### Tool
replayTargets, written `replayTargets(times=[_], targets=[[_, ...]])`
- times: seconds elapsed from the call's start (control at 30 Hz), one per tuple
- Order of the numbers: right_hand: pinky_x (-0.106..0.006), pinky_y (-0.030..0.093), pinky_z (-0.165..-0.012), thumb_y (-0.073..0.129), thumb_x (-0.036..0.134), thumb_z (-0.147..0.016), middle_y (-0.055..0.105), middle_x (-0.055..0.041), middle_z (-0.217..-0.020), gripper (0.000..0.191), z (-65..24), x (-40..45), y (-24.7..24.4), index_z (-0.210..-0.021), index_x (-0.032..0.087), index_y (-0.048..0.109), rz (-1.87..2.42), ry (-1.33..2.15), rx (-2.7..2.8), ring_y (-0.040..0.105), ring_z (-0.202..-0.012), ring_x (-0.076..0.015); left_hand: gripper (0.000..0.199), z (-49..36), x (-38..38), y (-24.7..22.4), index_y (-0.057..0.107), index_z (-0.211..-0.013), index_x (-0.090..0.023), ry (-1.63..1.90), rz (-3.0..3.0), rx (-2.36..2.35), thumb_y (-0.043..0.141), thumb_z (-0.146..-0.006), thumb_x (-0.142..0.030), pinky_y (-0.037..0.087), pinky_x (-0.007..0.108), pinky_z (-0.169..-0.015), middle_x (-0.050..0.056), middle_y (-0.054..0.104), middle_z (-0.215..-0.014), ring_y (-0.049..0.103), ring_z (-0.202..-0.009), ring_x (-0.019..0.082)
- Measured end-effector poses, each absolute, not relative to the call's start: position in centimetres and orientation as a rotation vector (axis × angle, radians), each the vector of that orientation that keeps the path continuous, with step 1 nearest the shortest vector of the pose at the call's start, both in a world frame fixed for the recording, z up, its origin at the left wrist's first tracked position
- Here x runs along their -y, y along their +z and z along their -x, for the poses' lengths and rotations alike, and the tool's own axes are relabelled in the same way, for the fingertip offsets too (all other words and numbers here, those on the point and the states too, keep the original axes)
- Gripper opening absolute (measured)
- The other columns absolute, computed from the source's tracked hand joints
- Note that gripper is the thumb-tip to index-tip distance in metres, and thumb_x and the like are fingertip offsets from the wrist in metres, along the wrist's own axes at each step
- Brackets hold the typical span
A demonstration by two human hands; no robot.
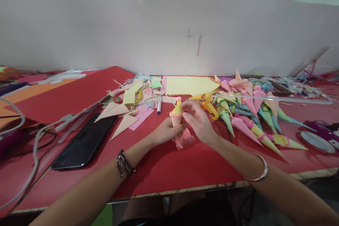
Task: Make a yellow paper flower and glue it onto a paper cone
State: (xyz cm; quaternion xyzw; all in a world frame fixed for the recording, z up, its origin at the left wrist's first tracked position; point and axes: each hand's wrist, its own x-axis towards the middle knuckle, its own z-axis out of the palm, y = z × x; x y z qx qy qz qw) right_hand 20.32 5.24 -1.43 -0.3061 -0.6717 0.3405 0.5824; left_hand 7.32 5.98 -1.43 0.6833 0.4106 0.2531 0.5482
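My left hand (pixel 168 130) is wrapped round a small toy ice cream cone (pixel 176 120). The cone is upright, pale peach paper below, with a pink bumpy rim, a yellow swirl and a pink tip. Fingers of my right hand (pixel 197 118) are curled in at the right side of its rim and swirl; their exact contact is hard to make out. A thin pale stick (pixel 170 99) shows just behind the swirl. Under my hands lies a lump of pink clay-like stuff in clear plastic (pixel 183 140).
Many finished paper cones (pixel 254 113) are heaped at the right, beside a yellow glue gun (pixel 208 104). A black phone (pixel 84 144), paper scraps (pixel 124 123), a marker (pixel 159 104) and red sheets (pixel 79 91) lie left. A white board (pixel 132 28) closes off the back.
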Motion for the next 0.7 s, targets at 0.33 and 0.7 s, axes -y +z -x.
replayTargets(times=[0.33,0.7], targets=[[-0.023,0.043,-0.064,0.043,0.013,-0.078,0.05,0.0007,-0.075,0.012,-20.77,-5.55,-1.59,-0.078,0.019,0.052,0.76,0.639,1.525,0.05,-0.07,-0.0104,0.017,-7.15,-6.32,-1.36,0.042,-0.057,-0.017,0.612,-1.544,-0.974,0.047,-0.069,-0.026,0.034,0.017,-0.037,-0.007,0.045,-0.041,0.041,-0.036,0.006],[-0.021,0.041,-0.056,0.043,0.016,-0.077,0.057,0.0002,-0.069,0.011,-20.59,-5.24,-1.34,-0.077,0.018,0.054,0.791,0.532,1.762,0.051,-0.059,-0.01,0.033,-6.52,-6.77,-1.91,0.042,-0.05,-0.016,0.624,-1.638,-0.959,0.049,-0.069,-0.042,0.032,0.018,-0.039,-0.004,0.045,-0.043,0.041,-0.038,0.006]])
